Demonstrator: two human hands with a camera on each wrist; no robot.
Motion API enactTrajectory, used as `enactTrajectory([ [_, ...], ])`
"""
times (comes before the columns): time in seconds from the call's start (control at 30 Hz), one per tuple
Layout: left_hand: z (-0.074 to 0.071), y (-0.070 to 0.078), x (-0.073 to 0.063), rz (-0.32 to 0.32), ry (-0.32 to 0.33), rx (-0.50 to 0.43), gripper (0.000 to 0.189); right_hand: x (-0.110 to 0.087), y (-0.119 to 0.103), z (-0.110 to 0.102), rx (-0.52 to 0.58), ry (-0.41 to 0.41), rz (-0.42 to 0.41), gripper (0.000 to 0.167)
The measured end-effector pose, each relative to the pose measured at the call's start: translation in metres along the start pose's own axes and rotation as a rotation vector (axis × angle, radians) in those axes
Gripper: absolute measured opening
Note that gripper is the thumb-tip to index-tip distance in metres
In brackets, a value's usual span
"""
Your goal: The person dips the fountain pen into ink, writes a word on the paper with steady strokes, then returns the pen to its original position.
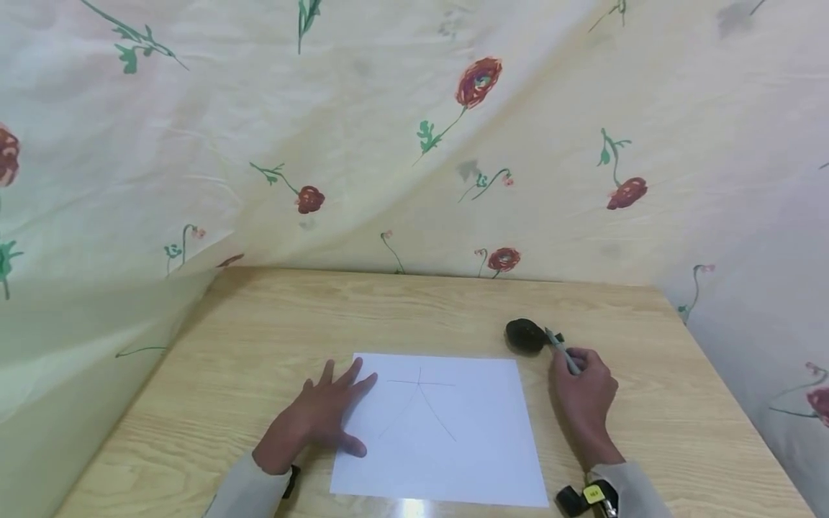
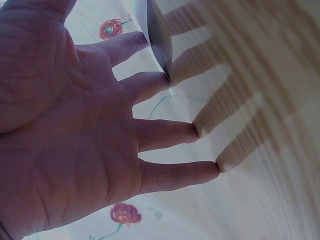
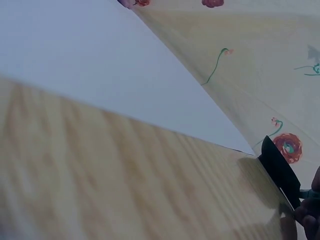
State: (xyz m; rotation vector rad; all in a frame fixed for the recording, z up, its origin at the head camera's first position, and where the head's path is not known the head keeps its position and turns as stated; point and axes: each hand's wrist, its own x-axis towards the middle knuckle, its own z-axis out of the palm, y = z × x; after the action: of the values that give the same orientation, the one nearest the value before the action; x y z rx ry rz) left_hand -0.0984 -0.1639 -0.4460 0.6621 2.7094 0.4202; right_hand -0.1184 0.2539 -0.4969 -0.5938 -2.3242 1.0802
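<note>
A white sheet of paper (image 1: 479, 432) lies on the wooden table with thin lines drawn on it: a cross at the top and two strokes slanting down from it. My left hand (image 1: 324, 411) is spread over the sheet's left edge. In the left wrist view the fingertips of the left hand (image 2: 95, 125) rest at the table and the paper's edge. To the right of the sheet, my right hand (image 1: 586, 385) pinches a grey-green pen (image 1: 562, 350), pointing up and left. Right at the pen's tip sits a rounded black object (image 1: 526, 336), dark also in the right wrist view.
The pale wooden table (image 1: 388, 309) meets a hanging floral cloth (image 1: 363, 144) at its back and sides. Light glares off the paper's front edge. A black wrist device with a yellow label (image 1: 592, 493) is on the right wrist.
</note>
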Motion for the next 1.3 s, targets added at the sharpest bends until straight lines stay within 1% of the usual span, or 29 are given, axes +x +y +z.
enactTrajectory([
  [0.1,0.0,0.0,0.0,-0.001,0.005,0.002,0.115,0.0,0.0,0.0,-0.03,-0.008,-0.004,0.03],
  [0.3,0.0,-0.001,0.002,-0.002,0.01,0.0,0.114,-0.001,0.0,-0.001,-0.089,-0.036,0.038,0.037],
  [0.4,0.001,-0.002,0.004,0.003,0.01,0.004,0.115,-0.001,0.001,-0.001,-0.109,-0.045,0.046,0.039],
  [0.63,0.003,-0.003,0.009,-0.002,-0.001,0.018,0.115,0.001,0.004,-0.002,-0.141,-0.084,0.042,0.039],
  [0.8,0.001,-0.003,0.009,-0.003,0.008,0.034,0.115,0.001,0.005,0.001,-0.166,-0.097,0.029,0.036],
  [1.03,-0.001,-0.004,0.006,0.024,0.026,0.031,0.115,0.003,0.006,0.006,-0.171,-0.077,-0.026,0.034],
  [1.2,0.001,-0.006,0.006,0.022,0.023,0.035,0.115,0.004,0.007,0.01,-0.155,-0.094,-0.028,0.038],
  [1.3,0.001,-0.007,0.008,0.017,0.025,0.045,0.115,0.006,0.005,0.011,-0.146,-0.107,-0.013,0.042],
])
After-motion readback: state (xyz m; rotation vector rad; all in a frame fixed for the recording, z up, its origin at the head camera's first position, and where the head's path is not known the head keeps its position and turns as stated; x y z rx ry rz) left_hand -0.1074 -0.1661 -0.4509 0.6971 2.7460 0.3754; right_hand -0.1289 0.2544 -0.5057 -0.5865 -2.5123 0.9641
